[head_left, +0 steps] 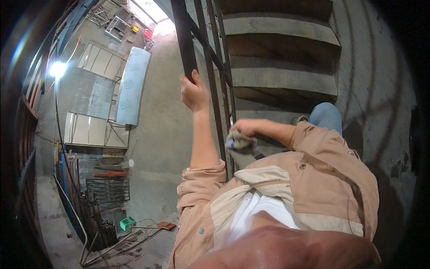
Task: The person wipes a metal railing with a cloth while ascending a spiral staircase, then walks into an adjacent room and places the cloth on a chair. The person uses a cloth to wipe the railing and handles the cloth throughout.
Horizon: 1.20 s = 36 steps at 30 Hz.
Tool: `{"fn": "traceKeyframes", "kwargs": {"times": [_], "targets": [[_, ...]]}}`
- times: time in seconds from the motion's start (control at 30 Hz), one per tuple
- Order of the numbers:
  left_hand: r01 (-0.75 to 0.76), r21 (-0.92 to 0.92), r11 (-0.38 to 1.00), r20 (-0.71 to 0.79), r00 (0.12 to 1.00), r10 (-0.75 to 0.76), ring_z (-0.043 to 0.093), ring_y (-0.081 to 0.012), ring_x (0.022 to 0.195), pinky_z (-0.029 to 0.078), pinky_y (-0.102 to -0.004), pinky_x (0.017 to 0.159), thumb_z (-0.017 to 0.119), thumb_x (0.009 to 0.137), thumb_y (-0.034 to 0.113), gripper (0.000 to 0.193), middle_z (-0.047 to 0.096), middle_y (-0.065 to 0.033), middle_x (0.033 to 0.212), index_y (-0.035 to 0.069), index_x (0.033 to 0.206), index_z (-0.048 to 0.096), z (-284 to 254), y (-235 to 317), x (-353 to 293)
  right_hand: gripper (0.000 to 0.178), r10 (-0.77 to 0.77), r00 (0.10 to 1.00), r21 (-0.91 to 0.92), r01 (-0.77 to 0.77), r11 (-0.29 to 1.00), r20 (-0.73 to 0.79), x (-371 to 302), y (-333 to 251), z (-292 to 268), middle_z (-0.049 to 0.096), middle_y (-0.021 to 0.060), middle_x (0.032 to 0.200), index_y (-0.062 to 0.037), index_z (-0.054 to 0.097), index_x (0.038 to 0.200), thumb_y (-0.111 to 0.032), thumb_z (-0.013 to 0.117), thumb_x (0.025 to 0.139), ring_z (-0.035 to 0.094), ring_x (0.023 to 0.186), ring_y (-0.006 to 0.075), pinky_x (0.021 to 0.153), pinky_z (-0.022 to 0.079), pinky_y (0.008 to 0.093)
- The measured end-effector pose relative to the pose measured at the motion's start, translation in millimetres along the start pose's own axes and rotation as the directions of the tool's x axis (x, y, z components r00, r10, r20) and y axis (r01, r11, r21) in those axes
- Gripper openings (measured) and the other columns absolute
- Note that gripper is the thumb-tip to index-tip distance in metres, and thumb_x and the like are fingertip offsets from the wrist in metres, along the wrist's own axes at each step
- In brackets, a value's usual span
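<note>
Along flat dark metal handrail [182, 36], left hand [195, 93] wrapped firmly; right hand [246, 127] clutching crumpled greyish cloth [242, 141].

I am seeing a long, dark, flat-sided metal handrail [185, 38] looking matt; a crumpled greyish cloth-like bundle [240, 141] is showing a rough, dull surface; broad grey concrete steps [284, 79] are looking coarse; my tan cloth jacket [333, 172] is showing matt fabric
</note>
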State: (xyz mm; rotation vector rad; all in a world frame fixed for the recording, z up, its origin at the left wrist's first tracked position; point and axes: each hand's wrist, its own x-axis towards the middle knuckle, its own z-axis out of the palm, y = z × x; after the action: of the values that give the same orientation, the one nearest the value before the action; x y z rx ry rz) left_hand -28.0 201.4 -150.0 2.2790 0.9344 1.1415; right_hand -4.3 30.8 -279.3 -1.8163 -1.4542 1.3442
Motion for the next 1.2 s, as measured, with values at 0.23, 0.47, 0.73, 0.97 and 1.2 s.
{"fn": "traceKeyframes", "kwargs": {"times": [0.23, 0.47, 0.73, 0.97, 1.2], "targets": [[0.032, 0.064, 0.997, 0.026, 0.999, -0.033, 0.064, -0.0416, 0.078, 0.049, -0.0490, 0.064, 0.044, 0.096, 0.046, 0.048, 0.066, -0.0215, 0.087, 0.000, 0.106, 0.052, -0.2, -7.8, 5.2, 0.029, -0.358, 0.251, -0.227, 0.433, 0.873, -0.899, 10.9, -25.7, -130.1, 0.064, 0.0073, 0.113, -0.0039, 0.062, 0.114, -0.012, 0.065, 0.086, 0.057, 0.106, 0.0166, 0.093, 0.045, 0.0321], [0.050, 0.019, 0.999, -0.002, 0.999, -0.050, 0.063, -0.0416, 0.080, 0.048, -0.0498, 0.066, 0.043, 0.096, 0.047, 0.048, 0.066, -0.0207, 0.087, 0.001, 0.104, 0.054, -0.8, -4.3, 0.1, 0.042, -0.250, 0.464, -0.240, 0.080, 0.967, -0.850, 53.5, -53.4, -106.6, 0.061, 0.0192, 0.108, -0.0172, 0.061, 0.121, -0.011, 0.062, 0.080, 0.056, 0.103, 0.0379, 0.092, 0.045, 0.0403], [0.031, 0.059, 0.998, 0.006, 0.999, -0.032, 0.064, -0.0434, 0.076, 0.050, -0.0500, 0.064, 0.045, 0.095, 0.044, 0.047, 0.066, -0.0238, 0.084, -0.001, 0.106, 0.053, -9.8, -5.4, -6.3, 0.032, 0.017, 0.998, -0.250, -0.031, 0.968, -0.057, 18.1, -6.1, 30.3, 0.066, 0.0178, 0.107, -0.0119, 0.065, 0.114, -0.022, 0.061, 0.084, 0.062, 0.099, 0.0356, 0.084, 0.048, 0.0419], [0.046, 0.137, 0.989, 0.007, 0.999, -0.047, 0.064, -0.0430, 0.079, 0.050, -0.0500, 0.066, 0.044, 0.096, 0.045, 0.048, 0.065, -0.0242, 0.086, -0.002, 0.106, 0.053, -1.8, -5.8, 0.5, 0.030, -0.109, 0.903, 0.128, 0.176, 0.976, -0.415, 7.3, -27.1, -55.9, 0.066, 0.0136, 0.110, -0.0098, 0.063, 0.117, -0.020, 0.061, 0.088, 0.062, 0.102, 0.0265, 0.087, 0.049, 0.0363], [0.055, 0.077, 0.995, 0.036, 0.998, -0.058, 0.064, -0.0409, 0.082, 0.050, -0.0475, 0.068, 0.046, 0.096, 0.042, 0.046, 0.065, -0.0232, 0.088, -0.002, 0.106, 0.053, 3.4, -3.2, 1.1, 0.044, -0.295, 0.300, -0.102, 0.525, 0.845, -0.907, 17.5, -34.7, -153.0, 0.063, 0.0126, 0.111, -0.0107, 0.060, 0.121, -0.015, 0.072, 0.079, 0.058, 0.108, 0.0263, 0.092, 0.047, 0.0383]]}}
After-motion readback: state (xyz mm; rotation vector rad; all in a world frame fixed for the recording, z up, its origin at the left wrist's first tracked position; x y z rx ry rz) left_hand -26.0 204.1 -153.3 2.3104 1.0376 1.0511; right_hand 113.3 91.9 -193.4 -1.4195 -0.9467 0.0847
